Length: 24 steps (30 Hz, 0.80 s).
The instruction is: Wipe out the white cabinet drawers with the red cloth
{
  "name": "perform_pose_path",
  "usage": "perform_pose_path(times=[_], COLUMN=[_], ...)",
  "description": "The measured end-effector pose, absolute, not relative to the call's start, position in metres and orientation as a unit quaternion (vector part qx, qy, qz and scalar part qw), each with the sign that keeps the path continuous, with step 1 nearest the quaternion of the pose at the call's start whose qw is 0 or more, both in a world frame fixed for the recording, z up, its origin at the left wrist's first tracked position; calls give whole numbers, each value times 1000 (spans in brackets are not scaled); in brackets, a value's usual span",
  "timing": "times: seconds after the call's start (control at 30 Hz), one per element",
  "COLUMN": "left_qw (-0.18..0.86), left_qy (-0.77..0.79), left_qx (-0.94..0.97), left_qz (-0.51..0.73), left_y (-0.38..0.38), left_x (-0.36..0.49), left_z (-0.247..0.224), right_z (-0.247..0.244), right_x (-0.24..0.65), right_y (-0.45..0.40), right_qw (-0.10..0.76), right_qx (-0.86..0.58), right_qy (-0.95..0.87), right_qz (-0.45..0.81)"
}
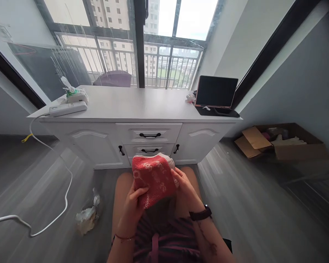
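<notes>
So the left hand (134,199) has the cloth (155,180) at its 8 o'clock corner, thumb flat on the front; the other fingers are tucked behind, so can't tell how far they're curled. Right hand (185,184) is closed lightly over the 3 o'clock edge. Cloth's red, looks folded, up over the lap at 6 o'clock in view. I'd call this the two-handed holding step, and I reckon the next move calls for a gentle, even grip so the layers don't slip. From the cloth, there's a plastic bag (87,219) on the floor at 8 o'clock, the cabinet (137,106) at 12 and, further out, a screen (216,91) at 1.
</notes>
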<state>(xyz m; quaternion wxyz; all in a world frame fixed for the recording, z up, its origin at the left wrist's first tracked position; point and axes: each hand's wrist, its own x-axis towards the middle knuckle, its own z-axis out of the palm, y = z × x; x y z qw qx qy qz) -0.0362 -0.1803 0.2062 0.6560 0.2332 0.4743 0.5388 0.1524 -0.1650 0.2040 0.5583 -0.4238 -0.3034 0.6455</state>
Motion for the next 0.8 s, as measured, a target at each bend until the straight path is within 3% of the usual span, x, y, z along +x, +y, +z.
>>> perform_pose_path(times=[0.13,0.33,0.5,0.8], left_qw=[649,670,712,695], left_qy=[490,483,450,443], left_qx=[188,219,233,306], left_qz=[551,520,486,477], left_y=[-175,-148,-113,-90], left_x=[-47,-56,-45,-53], left_z=[213,255,285,264], right_z=[199,190,180,198], right_x=[144,129,130,156], right_y=[-145,-110,-99,-96], right_qw=[512,544,455,541], right_qx=[-422,-369,-255,-378], right_qy=[-306,-238,-159,-269], right_qz=[683,715,838,702])
